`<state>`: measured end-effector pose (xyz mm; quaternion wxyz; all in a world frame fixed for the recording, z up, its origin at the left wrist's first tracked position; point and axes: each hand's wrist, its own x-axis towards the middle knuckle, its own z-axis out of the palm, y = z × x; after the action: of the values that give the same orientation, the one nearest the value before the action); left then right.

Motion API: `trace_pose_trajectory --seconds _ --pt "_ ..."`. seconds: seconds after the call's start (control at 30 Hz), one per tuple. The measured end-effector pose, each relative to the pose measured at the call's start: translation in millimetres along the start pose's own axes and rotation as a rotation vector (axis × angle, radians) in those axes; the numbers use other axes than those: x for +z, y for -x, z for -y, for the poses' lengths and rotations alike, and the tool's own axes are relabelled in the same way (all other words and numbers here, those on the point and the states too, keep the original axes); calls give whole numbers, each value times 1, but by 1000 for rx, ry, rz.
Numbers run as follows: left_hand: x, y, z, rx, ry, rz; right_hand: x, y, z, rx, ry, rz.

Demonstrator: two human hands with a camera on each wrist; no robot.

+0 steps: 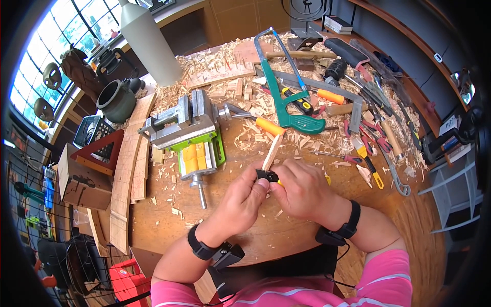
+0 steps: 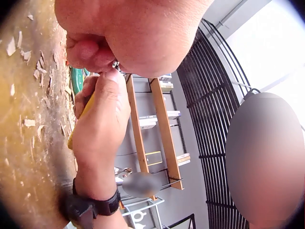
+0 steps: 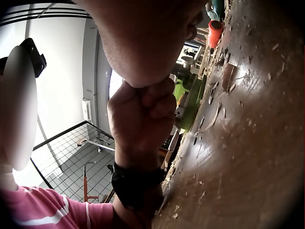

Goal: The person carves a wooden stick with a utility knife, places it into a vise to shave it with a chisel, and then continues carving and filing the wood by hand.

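Low over the front of the workbench, both hands meet. My left hand [image 1: 239,199] grips a narrow pale wood strip [image 1: 272,152], whose upper end points away from me. My right hand [image 1: 304,192] is curled round a yellow-handled tool [image 2: 80,123]; in the head view its black front part [image 1: 267,176] lies against the strip, beside the left thumb. A small glint of metal [image 2: 116,64] shows between the hands in the left wrist view. Fingers hide most of the tool, so I cannot tell its exact kind. In the right wrist view the hands cover both tool and strip.
A bench vise [image 1: 179,125] on a green base stands left of the hands. Beyond them lies a green hacksaw [image 1: 302,123] among wood shavings. Chisels, a brush [image 1: 369,162] and a wrench [image 1: 396,176] crowd the right. Long boards [image 1: 134,169] line the left edge.
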<state>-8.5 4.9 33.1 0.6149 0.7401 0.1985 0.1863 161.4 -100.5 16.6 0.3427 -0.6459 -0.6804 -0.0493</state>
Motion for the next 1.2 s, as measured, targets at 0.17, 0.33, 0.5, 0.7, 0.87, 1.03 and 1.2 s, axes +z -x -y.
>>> trace_pose_trajectory --seconds 0.17,0.33,0.5,0.7,0.87,1.03,1.2 --pt "8 1 3 58 -213 -120 -1 1 1 4 32 -10" --pt "15 4 2 5 -442 -181 -2 -2 -6 107 75 -91" --pt "31 10 5 108 -557 -211 -18 -4 -40 303 153 -130" --pt "18 -5 8 -142 309 -150 -6 -10 -24 -2 -10 -175" --pt "15 -6 13 -99 277 -88 -2 -8 -16 -28 39 -52" --pt "7 0 5 -82 199 -41 0 -6 -11 7 14 -4" --pt "11 1 5 -10 -8 -78 3 -2 -9 -21 5 -37"
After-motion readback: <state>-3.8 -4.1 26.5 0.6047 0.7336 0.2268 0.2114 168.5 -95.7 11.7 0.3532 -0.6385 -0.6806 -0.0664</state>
